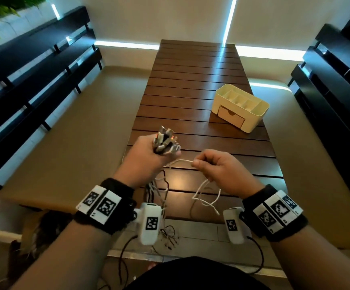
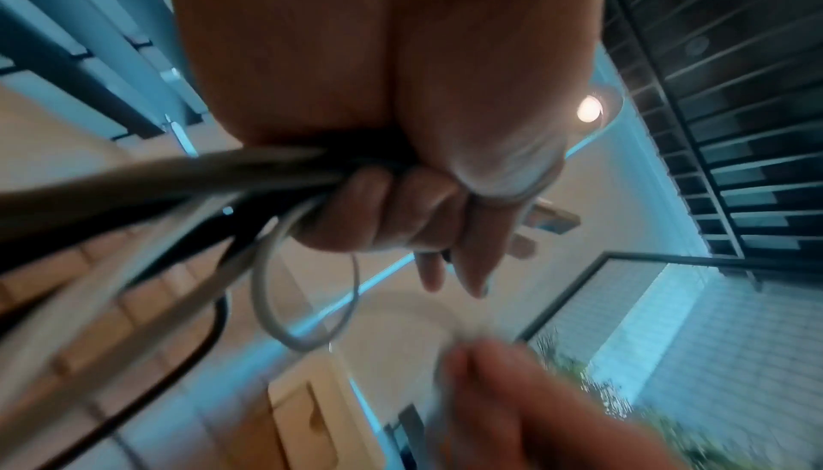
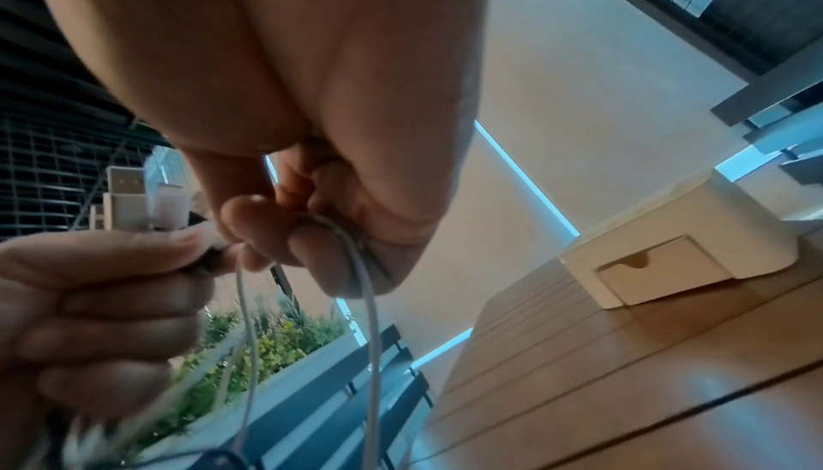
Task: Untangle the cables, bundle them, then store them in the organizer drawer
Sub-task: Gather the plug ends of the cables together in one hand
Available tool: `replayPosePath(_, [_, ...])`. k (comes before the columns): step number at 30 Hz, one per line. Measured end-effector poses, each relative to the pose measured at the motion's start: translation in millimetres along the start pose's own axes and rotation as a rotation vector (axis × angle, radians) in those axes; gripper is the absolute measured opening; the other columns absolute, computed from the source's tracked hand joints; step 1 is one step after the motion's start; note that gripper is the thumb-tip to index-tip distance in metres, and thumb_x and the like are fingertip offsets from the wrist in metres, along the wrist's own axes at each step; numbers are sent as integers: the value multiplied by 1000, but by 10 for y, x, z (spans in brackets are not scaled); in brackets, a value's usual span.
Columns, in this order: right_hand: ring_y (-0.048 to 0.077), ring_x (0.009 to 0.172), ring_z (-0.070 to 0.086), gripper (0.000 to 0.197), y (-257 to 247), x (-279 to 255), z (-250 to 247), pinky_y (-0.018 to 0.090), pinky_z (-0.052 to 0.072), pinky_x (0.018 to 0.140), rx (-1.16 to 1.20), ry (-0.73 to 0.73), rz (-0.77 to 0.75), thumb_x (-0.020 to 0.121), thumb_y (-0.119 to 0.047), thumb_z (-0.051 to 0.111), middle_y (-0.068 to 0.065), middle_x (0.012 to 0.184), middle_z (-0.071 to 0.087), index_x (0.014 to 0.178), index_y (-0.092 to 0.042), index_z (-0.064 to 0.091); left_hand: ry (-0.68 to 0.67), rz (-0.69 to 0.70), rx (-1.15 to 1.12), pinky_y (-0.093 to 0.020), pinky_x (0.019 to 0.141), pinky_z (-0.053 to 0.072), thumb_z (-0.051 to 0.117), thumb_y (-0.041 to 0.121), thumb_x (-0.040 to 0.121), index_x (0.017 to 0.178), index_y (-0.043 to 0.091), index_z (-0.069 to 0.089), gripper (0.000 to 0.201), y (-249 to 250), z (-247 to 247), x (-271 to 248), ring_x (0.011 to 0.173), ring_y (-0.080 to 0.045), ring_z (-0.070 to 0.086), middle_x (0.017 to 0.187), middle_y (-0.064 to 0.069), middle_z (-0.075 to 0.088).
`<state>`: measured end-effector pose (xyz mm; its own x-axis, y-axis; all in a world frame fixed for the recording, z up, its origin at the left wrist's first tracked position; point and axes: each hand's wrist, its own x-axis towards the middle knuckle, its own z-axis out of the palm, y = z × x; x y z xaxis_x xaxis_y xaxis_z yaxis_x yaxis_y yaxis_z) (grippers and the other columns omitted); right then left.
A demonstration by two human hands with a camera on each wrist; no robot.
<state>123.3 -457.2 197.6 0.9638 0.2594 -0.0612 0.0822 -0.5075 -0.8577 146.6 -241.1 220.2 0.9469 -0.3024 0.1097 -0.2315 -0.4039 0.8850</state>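
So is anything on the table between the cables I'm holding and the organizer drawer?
No object lies on the table between the cables and the organizer. However, its drawer is closed, so that blocks storing.

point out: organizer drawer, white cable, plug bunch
organizer drawer (image 1: 231, 117): head view, drawer front.
white cable (image 3: 371, 319): right wrist view, strand hanging below the fingers.
plug bunch (image 1: 165, 141): head view, connector ends above the fist.

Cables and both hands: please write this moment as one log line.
left hand: grips bunch of mixed cables, plugs up | right hand: pinches thin white cable | cream plastic organizer: drawer closed
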Motion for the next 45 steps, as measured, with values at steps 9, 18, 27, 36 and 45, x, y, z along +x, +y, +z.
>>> replayPosePath(9, [16,61,56,10,-105,32,12,32,51,61,85,39,-142,97,-23,61,-1,73,62,95,-18,69,-41,23,-131,-19,54,38,73,18,90,70,20,59,25,-143,153,-15,52,-3,46,56,13,53])
replayPosePath(18, [6,57,59,26,98,-93,20,21,52,56,-104,-365,319,103,-38,46,-5,70,60,94,-20,63,592,-191,-386,-26,48,38,69,19,93,76,26,64,19,-288,-552,125,49,-7,38,56,11,45])
replayPosePath(27, [5,63,63,24,38,-48,9,24,54,64,-106,-383,240,103,-36,45,-4,75,65,95,-21,63,327,-208,-169,-25,60,41,74,15,89,85,24,69,11,-244,-277,146,50,2,50,60,16,62])
replayPosePath(36, [0,55,49,23,-87,52,-36,22,42,58,-127,-93,85,102,-36,49,-7,71,58,90,-27,66,-13,13,-122,-26,80,53,79,18,85,104,29,64,27,-65,222,-80,85,-16,66,90,-1,70])
replayPosePath(45, [0,55,51,12,-101,17,38,19,44,55,60,-53,25,96,-34,60,-13,64,59,94,-24,66,-9,53,129,-39,57,47,69,43,87,82,14,64,30,-168,191,-68,63,-16,56,70,0,63])
